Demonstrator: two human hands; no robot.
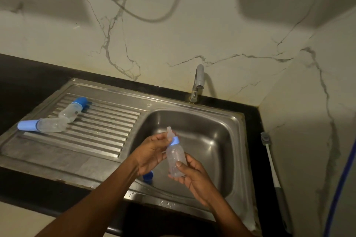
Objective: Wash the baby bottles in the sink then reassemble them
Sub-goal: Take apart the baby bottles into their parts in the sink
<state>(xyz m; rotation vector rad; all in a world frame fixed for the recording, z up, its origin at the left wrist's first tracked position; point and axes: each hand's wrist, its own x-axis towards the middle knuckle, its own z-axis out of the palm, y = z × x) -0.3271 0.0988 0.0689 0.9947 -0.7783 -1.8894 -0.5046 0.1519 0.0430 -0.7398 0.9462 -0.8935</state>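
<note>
A veined marble wall (212,34) is seen behind a dark surface (28,86) into which a steel sink (217,132) is set, with a tap (198,81) at the back and a ribbed drainboard (107,127) to the left. Two capped bottles (52,125) are laid on their sides on the drainboard, well apart from the work. A brush (271,159) is laid on the surface to the right of the basin. A loose blue cap (148,175) can be made out in the basin, just below the left wrist.

A third bottle (174,158) is held over the basin, clear of the steel. Its lower body is wrapped by the right grip (192,175), with the thumb (180,163) pressed on the near side. Its long axis runs from the base in that grip up and slightly away to the left, so that the blue ring (175,141) and the clear teat (169,132) are at the far, upper end. That end is met by the left grip (152,152), whose fingertips are closed on the ring at the teat's foot — a pinch, as far as can be told.

The ring is therefore nearer the left grip and the body nearer the right, and the coming move is judged to be a twist about that tilted axis. Whether it is to be loosened or tightened cannot be told, though the loose cap suggests taking apart for washing.
</note>
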